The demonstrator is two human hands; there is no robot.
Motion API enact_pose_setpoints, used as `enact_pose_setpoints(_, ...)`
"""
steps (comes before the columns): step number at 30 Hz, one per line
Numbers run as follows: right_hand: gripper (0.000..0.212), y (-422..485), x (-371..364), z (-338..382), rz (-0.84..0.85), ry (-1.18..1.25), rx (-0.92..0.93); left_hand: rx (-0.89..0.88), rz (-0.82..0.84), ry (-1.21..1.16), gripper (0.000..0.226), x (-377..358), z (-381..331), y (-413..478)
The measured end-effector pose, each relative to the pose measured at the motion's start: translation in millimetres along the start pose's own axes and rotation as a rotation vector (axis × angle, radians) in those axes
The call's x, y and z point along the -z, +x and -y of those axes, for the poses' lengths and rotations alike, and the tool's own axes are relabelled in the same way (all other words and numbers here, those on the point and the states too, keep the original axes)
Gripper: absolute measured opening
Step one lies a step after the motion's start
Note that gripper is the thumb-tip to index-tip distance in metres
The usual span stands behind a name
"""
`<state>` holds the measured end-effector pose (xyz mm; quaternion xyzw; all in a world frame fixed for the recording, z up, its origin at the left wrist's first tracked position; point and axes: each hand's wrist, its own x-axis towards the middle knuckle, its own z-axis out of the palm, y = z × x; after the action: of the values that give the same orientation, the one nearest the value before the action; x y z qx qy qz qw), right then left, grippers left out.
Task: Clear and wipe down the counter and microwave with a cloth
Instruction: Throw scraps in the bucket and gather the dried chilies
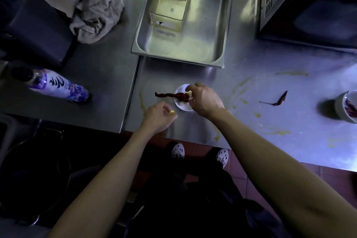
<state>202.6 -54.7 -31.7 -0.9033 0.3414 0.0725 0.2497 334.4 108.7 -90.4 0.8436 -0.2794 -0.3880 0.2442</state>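
On the steel counter (pixel 270 114) sits a small white dish (pixel 180 105) with dried red chillies (pixel 170 95) lying across it and sticking out to the left. My right hand (pixel 202 100) is over the dish, fingers pinched on a small yellow scrap (pixel 189 93). My left hand (pixel 157 117) hovers just left of the dish, closed on another yellow scrap (pixel 172 112). A crumpled beige cloth (pixel 96 17) lies at the back left. The dark microwave (pixel 313 6) stands at the back right. Yellow smears (pixel 241 85) streak the counter.
A steel pan (pixel 218 50) holding a clear rectangular container (pixel 171 2) sits behind the dish. A purple spray can (pixel 58 86) lies on the left counter. One loose dried chilli (pixel 278 100) and a bowl (pixel 345 106) of chillies are at the right.
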Motion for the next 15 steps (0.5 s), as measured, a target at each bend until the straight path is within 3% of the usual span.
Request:
enact_pose_setpoints(4, 0.029, 7, 3, 5, 0.075, -0.051, 0.025, 0.139, 0.16, -0.756, 0.012, 14, -2, -8)
enact_pose_setpoints(7, 0.027, 10, 3, 8, 0.076, -0.061, 0.043, 0.13, 0.23, -1.104, 0.005, 32, -8, -15)
enact_pose_setpoints(15, 0.026, 16, 3, 6, 0.092, -0.135, 0.081, 0.204, 0.058, -1.07, 0.036, 50, -8, -5)
